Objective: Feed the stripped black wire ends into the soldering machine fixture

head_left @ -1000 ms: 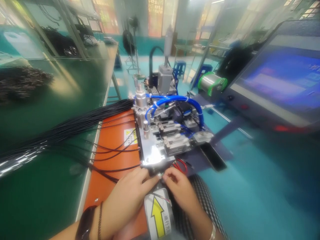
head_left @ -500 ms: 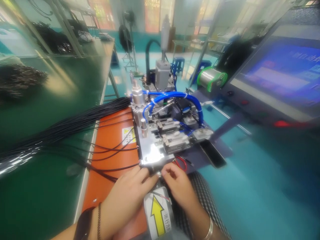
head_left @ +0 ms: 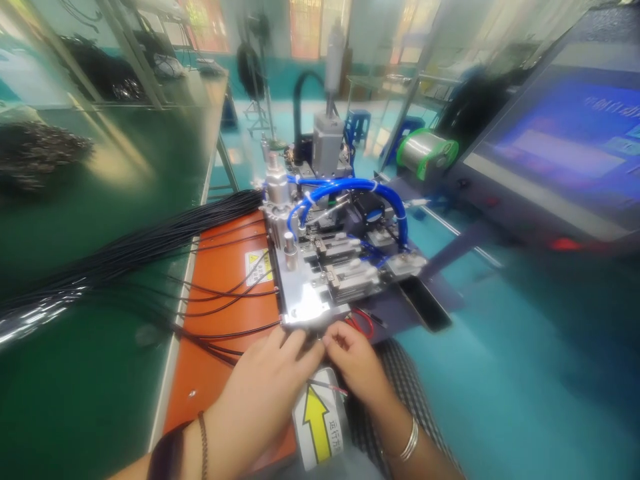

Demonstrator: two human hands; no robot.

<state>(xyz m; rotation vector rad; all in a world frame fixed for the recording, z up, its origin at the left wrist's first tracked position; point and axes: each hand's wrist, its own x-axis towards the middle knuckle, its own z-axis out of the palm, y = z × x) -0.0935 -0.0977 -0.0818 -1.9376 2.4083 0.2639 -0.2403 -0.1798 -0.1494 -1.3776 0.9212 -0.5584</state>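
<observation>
My left hand [head_left: 265, 387] and my right hand [head_left: 353, 363] meet fingertip to fingertip at the near edge of a small metal fixture machine [head_left: 325, 267]. Both pinch a thin piece there, too small and blurred to name; a thin red and black wire [head_left: 330, 387] runs under my right hand over a plate with a yellow arrow label [head_left: 317, 420]. Black cables [head_left: 225, 333] lead from the fixture's left side across an orange plate [head_left: 225, 320] to a long bundle [head_left: 125, 257]. Blue air hoses [head_left: 350, 193] loop over the machine.
A green bench [head_left: 90, 373] spreads to the left, with a dark heap of parts [head_left: 35, 153] far back. A screen console [head_left: 560, 153] stands at the right, with a spool of wire [head_left: 427, 153] beside it. A black tray [head_left: 425, 303] juts out right of the fixture.
Both hands have crept slightly forward and upward toward the fixture's near edge, staying pinched together. The view has shifted a little.
</observation>
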